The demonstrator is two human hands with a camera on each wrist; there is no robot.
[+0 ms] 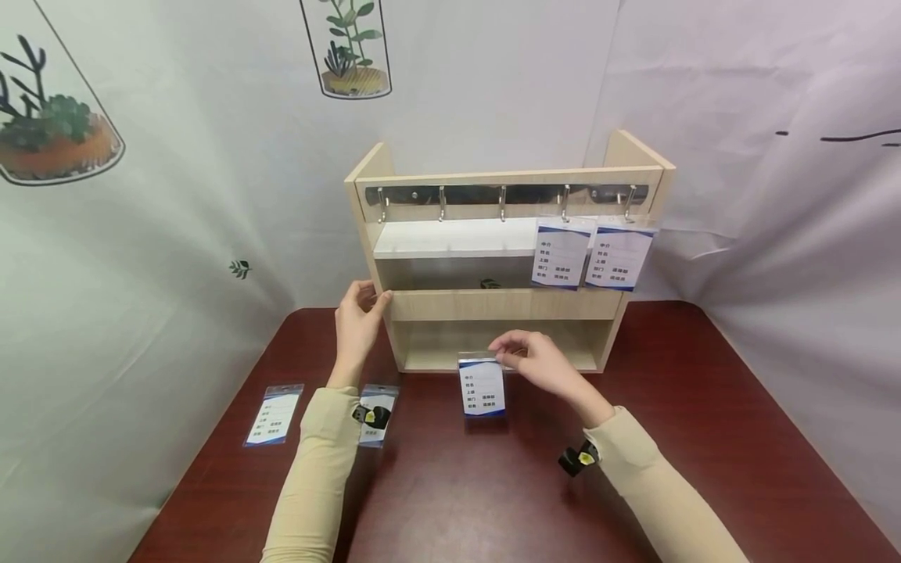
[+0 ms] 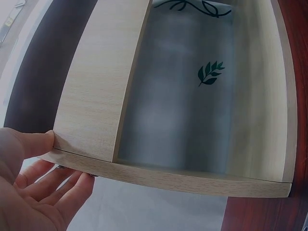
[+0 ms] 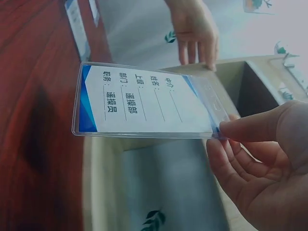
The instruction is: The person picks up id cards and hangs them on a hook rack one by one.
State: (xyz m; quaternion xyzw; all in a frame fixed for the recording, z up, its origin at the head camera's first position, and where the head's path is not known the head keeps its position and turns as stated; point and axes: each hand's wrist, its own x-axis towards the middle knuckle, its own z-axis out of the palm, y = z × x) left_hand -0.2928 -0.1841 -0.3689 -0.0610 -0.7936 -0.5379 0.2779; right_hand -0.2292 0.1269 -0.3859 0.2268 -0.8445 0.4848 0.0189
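My right hand pinches a clear plastic badge holder by its upper corner, thumb on one face. In the right wrist view the badge shows a white card with blue corners and printed lines. My left hand grips the left side panel of a light wooden shelf. In the left wrist view its thumb lies on the front and its fingers are round the outer side. Two more badges hang from the two right-hand hooks of the metal hook rail.
Two badges lie on the dark red table: one at the far left, the other partly hidden by my left wrist. The remaining rail hooks carry nothing. A pale printed cloth stands behind the shelf.
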